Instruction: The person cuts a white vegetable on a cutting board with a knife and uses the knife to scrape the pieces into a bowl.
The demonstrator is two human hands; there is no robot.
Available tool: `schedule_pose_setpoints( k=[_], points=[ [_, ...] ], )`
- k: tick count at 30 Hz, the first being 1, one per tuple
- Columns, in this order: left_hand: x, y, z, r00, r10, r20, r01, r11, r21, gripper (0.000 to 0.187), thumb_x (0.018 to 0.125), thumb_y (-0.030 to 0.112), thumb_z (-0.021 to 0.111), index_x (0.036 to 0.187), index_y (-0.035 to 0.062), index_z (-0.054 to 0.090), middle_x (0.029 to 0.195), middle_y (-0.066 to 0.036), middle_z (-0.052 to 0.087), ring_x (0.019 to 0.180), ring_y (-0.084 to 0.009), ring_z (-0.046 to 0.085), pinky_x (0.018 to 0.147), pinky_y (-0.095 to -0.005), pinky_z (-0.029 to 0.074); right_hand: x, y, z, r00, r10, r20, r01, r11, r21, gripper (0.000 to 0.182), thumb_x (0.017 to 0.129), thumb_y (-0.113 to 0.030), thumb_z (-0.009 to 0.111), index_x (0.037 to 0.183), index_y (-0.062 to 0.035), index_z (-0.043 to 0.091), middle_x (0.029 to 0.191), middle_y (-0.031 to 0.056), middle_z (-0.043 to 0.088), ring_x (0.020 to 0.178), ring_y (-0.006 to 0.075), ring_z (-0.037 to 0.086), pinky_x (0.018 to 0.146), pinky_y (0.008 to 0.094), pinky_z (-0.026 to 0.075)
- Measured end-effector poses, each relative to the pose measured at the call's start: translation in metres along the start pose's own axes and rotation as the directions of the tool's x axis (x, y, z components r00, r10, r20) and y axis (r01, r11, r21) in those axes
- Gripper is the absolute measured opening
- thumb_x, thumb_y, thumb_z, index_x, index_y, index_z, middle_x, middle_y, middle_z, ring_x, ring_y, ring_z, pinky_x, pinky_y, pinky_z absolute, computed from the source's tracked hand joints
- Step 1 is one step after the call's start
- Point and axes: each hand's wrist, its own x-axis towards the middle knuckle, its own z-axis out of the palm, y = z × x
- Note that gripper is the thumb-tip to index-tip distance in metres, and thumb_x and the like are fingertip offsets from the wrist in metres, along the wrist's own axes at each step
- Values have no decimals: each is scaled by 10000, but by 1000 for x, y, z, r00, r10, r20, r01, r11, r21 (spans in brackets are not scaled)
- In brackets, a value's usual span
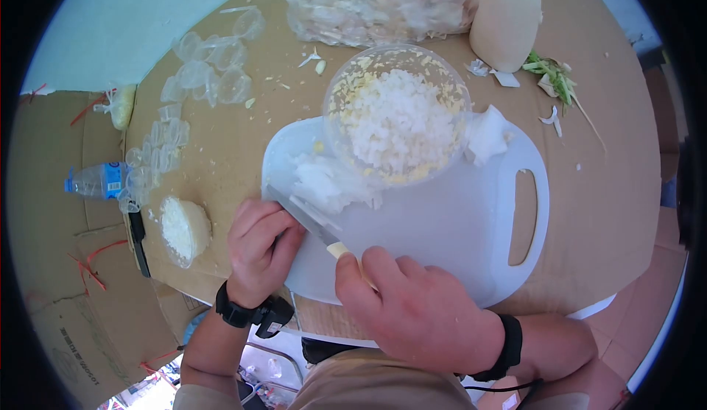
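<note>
Knife with a steel blade and cream handle (339, 249) sits clenched in my right hand (423, 310); my left fingers curl together at its blade, beside thin white shreds (331, 182) on the white plastic cutting board (434, 226).

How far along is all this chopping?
Partway, it seems. The clear round plastic bowl already holds a heap of small white pieces, which look done. The right hand holds a knife with a cream handle, its blade beside the left hand, over the white plastic cutting board. Probably left: the thin white slices on that board, the white chunk beside the bowl, perhaps the large pale root.
</note>
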Motion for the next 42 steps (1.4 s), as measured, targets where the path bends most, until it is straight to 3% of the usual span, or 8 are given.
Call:
schedule_pose_setpoints(
  k=[21,30,39,42],
  points=[
    [0,-3,6,998,13,-58,-14,1000,-13,244,794,-58,858,990,36,747,975,-107,714,843,-308,656,736,-395,526,1,-8,-3,999,-12,38,17,992,-129,349,850,-151,696,1165,-39,597,959,60,572,585,113,595,461,263,466],
    [1,-2,6,998,22,-56,-23,1000,-3,258,796,-58,860,1004,44,748,983,-106,726,847,-304,655,730,-391,523,5,-2,5,999,-33,19,34,997,-63,352,847,-137,701,1165,-41,584,959,72,572,579,134,615,475,278,498],
    [3,-1,4,998,39,-43,-39,999,14,253,806,-57,854,1016,45,757,979,-112,731,869,-309,660,745,-396,527,8,4,11,999,-4,41,3,1000,28,343,863,-99,697,1174,-34,566,987,117,604,626,220,683,545,342,546],
    [4,-1,3,997,74,-35,-74,997,10,234,855,-76,822,1048,29,737,992,-108,735,856,-274,648,715,-364,517,6,4,8,1000,-14,4,14,998,66,344,854,-85,705,1163,-36,563,990,124,605,630,231,686,552,357,547]
  ],
)
